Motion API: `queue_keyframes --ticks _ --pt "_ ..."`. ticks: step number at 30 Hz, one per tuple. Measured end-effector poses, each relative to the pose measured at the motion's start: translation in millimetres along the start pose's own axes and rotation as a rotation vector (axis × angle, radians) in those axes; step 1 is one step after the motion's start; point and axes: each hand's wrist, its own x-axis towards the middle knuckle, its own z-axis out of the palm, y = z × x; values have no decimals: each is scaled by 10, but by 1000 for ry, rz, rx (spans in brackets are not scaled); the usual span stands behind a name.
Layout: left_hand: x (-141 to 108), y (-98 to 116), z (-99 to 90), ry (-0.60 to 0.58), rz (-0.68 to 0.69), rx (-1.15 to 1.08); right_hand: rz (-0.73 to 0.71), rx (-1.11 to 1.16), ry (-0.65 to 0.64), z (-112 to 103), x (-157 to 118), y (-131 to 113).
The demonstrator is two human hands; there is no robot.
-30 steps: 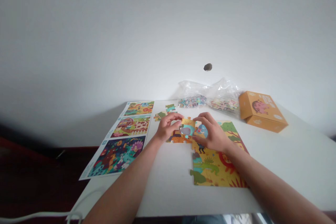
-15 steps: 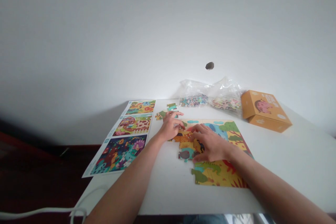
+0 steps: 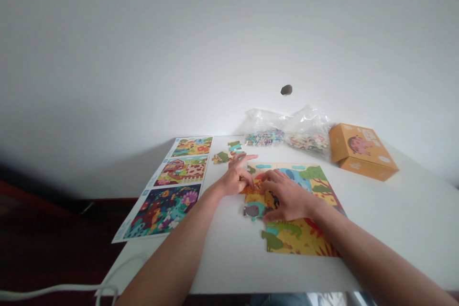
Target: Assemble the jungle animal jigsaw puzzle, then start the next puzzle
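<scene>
A partly assembled jigsaw puzzle with bright animal pictures lies flat on the white table, its left edge uneven. At that left edge, the bent fingers of my left hand are closed on an orange spotted puzzle piece, while the index finger sticks out. My fingers cover most of this piece; whether it is fully locked in, I cannot tell. My right hand rests palm down over the middle of the puzzle, fingers spread and touching it. Beyond my left hand lie a few loose puzzle pieces.
To the left lies a reference sheet with three printed pictures. Clear bags of pieces stand against the wall beside an orange box. A white cable hangs at the table's front left corner.
My left hand has shifted slightly right, bringing the orange spotted piece closer against the puzzle, and its index finger is stretched further out. My right hand has stayed in place.
</scene>
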Motion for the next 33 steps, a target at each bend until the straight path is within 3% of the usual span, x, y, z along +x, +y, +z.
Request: queue_keyframes --ticks 13,33 --pt "10 2 -3 -29 9 -58 -50 -16 46 -22 -15 5" --pt "10 -25 4 -63 17 28 -64 -16 30 -51 -7 -17"
